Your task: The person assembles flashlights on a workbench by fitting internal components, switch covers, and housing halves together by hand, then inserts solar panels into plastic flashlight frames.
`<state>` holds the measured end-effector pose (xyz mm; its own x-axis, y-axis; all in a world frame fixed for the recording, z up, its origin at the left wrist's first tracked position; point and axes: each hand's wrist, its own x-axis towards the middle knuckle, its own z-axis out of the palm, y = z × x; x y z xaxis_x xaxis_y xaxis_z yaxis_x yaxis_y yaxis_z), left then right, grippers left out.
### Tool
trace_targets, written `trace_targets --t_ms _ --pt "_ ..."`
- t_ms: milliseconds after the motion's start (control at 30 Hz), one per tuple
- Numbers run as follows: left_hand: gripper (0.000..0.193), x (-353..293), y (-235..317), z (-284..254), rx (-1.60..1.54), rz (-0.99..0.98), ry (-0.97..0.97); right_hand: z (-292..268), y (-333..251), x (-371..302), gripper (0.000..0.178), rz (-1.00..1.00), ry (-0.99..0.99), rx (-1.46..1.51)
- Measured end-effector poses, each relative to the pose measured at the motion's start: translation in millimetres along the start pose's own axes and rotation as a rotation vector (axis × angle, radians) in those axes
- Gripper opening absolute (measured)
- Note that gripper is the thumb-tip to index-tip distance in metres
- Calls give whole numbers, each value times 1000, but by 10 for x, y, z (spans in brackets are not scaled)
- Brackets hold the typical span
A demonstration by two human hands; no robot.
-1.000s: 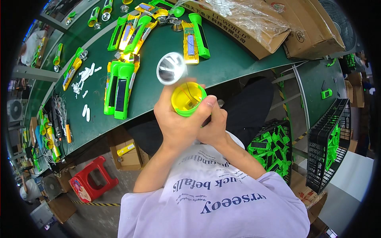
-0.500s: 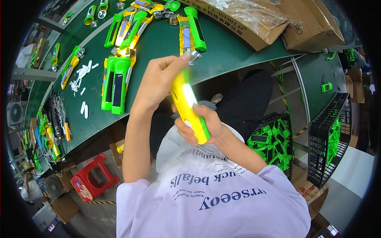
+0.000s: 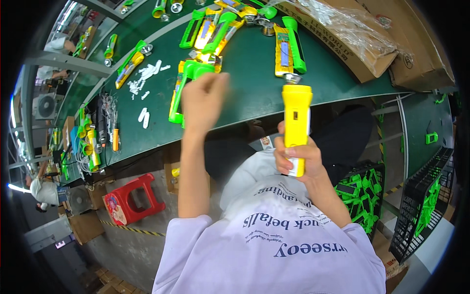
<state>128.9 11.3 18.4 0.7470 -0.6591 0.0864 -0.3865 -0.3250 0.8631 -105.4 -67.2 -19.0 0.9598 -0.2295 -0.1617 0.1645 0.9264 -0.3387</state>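
In my right hand (image 3: 302, 158) is a yellow flashlight (image 3: 296, 115), gripped around its lower body and held upright above my lap. Its yellow side with a small dark slot faces up, and a silvery reflector (image 3: 293, 78) shows at its wide end. My left hand (image 3: 203, 100) is over the table's near edge, beside green casing pieces (image 3: 197, 69) that it partly hides. Motion blurs its fingers, so I cannot make out whether it holds anything. Farther right lies an opened flashlight with a yellow half (image 3: 282, 53) and a green half (image 3: 295, 46).
More opened flashlights (image 3: 210, 29) lie on the green table (image 3: 249, 63). White small parts (image 3: 147, 73) are scattered at left, near an orange-handled tool (image 3: 115, 140). A cardboard box (image 3: 342, 41) stands at back right. Black crates (image 3: 406, 230) of green parts and a red stool (image 3: 132, 198) flank me.
My left hand has left the flashlight's wide end and moved left to the green casings. My right hand has turned the flashlight more upright, yellow side up. The whole view has shifted.
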Motion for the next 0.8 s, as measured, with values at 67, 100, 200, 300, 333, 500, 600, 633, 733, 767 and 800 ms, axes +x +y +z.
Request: trace_targets --t_ms 67,100,200,300,333,500,600,633,733,767,800 --pt "17 142 -335 -484 -23 44 202 6 -3 -10 44 -13 -1 -20" --pt "15 211 -362 -714 227 109 291 5 -25 -29 44 -25 3 -25" --pt "11 466 -864 -1423 614 113 374 -52 -27 -29 48 -37 10 -67" --pt "11 590 -1343 -1990 814 111 418 35 -9 -13 43 -56 39 -19" --pt "11 603 -1440 -2125 820 117 428 42 -12 5 43 -57 27 -17" --pt "14 678 -1625 -2340 766 2 399 33 -23 12 43 -59 79 -44" --pt "14 763 -1689 -2297 750 22 393 39 15 35 42 -55 90 -58" --pt "14 793 -1707 -2281 758 20 407 47 23 32 42 -54 85 -61" --pt "16 894 -1747 -2205 674 30 344 74 27 40 41 -58 81 -87" --pt "16 921 -1741 -2178 643 69 287 86 16 45 41 -59 90 -94" --pt "18 937 -1737 -2151 694 38 255 96 -1 50 41 -61 99 -101"
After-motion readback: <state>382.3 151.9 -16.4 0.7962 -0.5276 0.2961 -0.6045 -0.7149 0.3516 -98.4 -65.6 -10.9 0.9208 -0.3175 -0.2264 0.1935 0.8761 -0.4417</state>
